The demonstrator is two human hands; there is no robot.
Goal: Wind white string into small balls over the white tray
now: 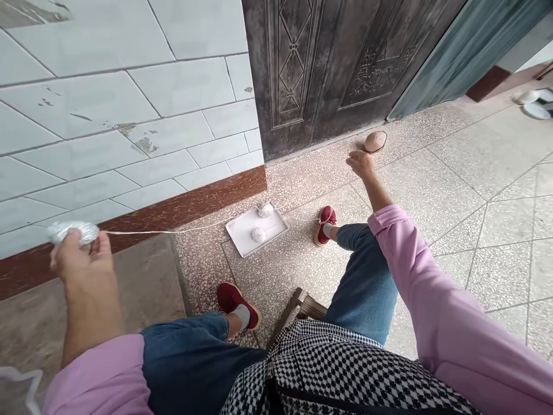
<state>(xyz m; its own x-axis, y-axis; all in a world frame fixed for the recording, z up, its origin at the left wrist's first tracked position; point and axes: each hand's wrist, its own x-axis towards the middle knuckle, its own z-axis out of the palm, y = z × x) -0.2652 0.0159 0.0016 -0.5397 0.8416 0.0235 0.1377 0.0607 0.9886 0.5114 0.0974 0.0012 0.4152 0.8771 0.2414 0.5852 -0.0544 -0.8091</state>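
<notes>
My left hand (80,255) is raised at the left and shut on a ball of white yarn (73,232). A thin white strand (173,231) stretches from that ball across to a white tray (242,230) on the floor. Two smaller white yarn balls (260,234) (265,210) lie on the tray, and the strand seems to lead to them. My right hand (360,164) reaches low and forward, holding nothing. Just beyond its fingertips, apart from them, a small round tan object (375,141) lies on the floor by the door; I cannot tell what it is.
A dark embossed metal door (328,63) stands ahead, beside a white tiled wall (129,115) with chipped patches and a red-brown skirting (173,214). My red shoes (325,225) rest on speckled terrazzo floor (488,173). A checked cloth (337,369) covers my lap.
</notes>
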